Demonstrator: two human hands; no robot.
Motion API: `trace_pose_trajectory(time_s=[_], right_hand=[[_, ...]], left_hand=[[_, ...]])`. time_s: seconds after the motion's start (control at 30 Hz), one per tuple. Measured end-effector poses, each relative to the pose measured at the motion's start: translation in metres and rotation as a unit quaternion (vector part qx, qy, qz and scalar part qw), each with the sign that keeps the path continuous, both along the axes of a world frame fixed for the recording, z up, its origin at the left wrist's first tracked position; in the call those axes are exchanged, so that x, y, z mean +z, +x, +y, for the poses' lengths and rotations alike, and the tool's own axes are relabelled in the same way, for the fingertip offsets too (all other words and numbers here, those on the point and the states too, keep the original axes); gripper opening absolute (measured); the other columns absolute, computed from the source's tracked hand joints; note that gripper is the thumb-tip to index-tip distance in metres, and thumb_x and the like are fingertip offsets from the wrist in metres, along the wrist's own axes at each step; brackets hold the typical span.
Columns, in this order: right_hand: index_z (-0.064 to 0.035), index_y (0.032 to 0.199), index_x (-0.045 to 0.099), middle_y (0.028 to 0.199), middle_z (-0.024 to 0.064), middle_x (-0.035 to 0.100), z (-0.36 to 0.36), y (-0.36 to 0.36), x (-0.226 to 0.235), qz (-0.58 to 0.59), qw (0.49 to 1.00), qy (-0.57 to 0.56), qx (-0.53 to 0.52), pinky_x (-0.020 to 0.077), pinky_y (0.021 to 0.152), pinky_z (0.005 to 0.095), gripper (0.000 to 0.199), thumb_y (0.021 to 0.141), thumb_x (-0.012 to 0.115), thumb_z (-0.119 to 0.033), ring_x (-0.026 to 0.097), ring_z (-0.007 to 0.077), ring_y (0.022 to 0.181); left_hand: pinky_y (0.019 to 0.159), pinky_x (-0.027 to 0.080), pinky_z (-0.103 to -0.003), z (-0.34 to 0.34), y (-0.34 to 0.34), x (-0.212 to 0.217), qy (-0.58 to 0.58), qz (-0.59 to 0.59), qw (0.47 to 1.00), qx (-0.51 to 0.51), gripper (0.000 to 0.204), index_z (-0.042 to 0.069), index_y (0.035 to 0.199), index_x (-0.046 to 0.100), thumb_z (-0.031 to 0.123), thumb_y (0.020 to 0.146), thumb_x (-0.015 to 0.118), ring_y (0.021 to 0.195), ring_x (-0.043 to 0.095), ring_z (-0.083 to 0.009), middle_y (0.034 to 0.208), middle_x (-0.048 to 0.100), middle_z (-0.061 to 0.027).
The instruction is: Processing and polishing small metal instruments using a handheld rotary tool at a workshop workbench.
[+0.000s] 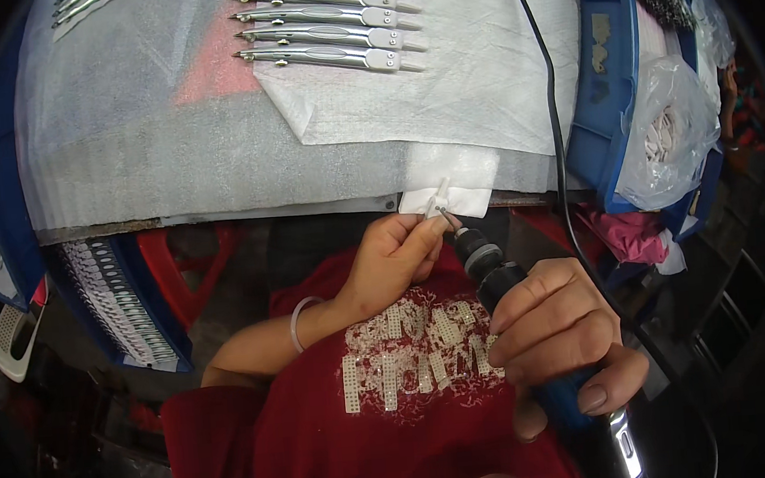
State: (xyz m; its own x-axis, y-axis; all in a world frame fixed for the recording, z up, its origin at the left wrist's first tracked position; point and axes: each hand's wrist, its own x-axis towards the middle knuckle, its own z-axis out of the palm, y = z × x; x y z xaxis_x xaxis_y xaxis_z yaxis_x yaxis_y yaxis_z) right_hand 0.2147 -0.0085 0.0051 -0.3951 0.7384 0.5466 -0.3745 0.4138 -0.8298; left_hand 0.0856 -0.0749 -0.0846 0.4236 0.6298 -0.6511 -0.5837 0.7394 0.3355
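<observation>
My left hand is closed in a pinch at the table's front edge. It holds what looks like a drawing compass by its pale grey head, the rest hidden by my fingers. A small white foam pad lies just behind and under it. Wrapped round a black and blue electric screwdriver, my right hand is closed. The screwdriver's bit reaches the compass head beside my left fingertips; whether it sits in a screw is too small to tell. Several silver drawing compasses lie in a row farther back.
The compasses rest on a white cloth over the foam-covered table. A black cable hangs down the right side. Blue bins stand at right, one beside a clear plastic bag. A blue tray of metal parts is at left.
</observation>
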Motion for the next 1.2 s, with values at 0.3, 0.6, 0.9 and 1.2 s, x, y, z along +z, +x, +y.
trace_pose_trajectory(time_s=[0.3,0.6,0.9,1.2], right_hand=[[-0.0089,0.097,0.049,0.067,0.0107,0.061,0.007,-0.008,0.003,-0.01,1.0,-0.013,0.008,0.0522,0.051,0.0323,0.046,0.065,0.082,-0.011,0.061,0.0226,0.054],[-0.005,0.091,0.047,0.069,0.0134,0.061,0.014,-0.012,0.002,-0.033,0.999,-0.014,0.023,0.0512,0.047,0.0323,0.042,0.067,0.081,-0.01,0.061,0.023,0.054],[-0.0031,0.084,0.048,0.069,0.0138,0.061,0.019,-0.02,-0.001,-0.027,0.999,-0.02,0.023,0.0495,0.046,0.032,0.036,0.067,0.08,-0.007,0.061,0.0231,0.055],[-0.0097,0.098,0.039,0.074,0.0079,0.062,0.021,-0.01,0.006,-0.12,0.989,0.018,0.085,0.0537,0.052,0.0297,0.044,0.078,0.076,-0.025,0.063,0.0196,0.059]], left_hand=[[0.048,0.029,-0.015,-0.001,0.002,0.001,-0.009,-0.009,1.0,0.008,0.022,0.001,0.102,0.064,0.017,0.097,0.051,0.055,0.038,0.0003,0.072,0.054,0.005],[0.051,0.032,-0.015,-0.004,0.002,-0.001,0.021,0.028,0.999,0.005,0.021,0.001,0.102,0.064,0.017,0.097,0.051,0.058,0.042,-0.0002,0.073,0.054,0.0051],[0.049,0.034,-0.019,-0.007,0.008,-0.003,0.036,0.086,0.995,0.019,0.024,-0.001,0.091,0.066,0.017,0.096,0.051,0.056,0.042,-0.0007,0.062,0.051,0.0055],[0.057,0.042,-0.017,-0.009,0.005,-0.006,0.029,0.052,0.998,0.002,0.021,-0.001,0.099,0.064,0.016,0.097,0.051,0.067,0.054,-0.0038,0.081,0.062,-0.0002]])
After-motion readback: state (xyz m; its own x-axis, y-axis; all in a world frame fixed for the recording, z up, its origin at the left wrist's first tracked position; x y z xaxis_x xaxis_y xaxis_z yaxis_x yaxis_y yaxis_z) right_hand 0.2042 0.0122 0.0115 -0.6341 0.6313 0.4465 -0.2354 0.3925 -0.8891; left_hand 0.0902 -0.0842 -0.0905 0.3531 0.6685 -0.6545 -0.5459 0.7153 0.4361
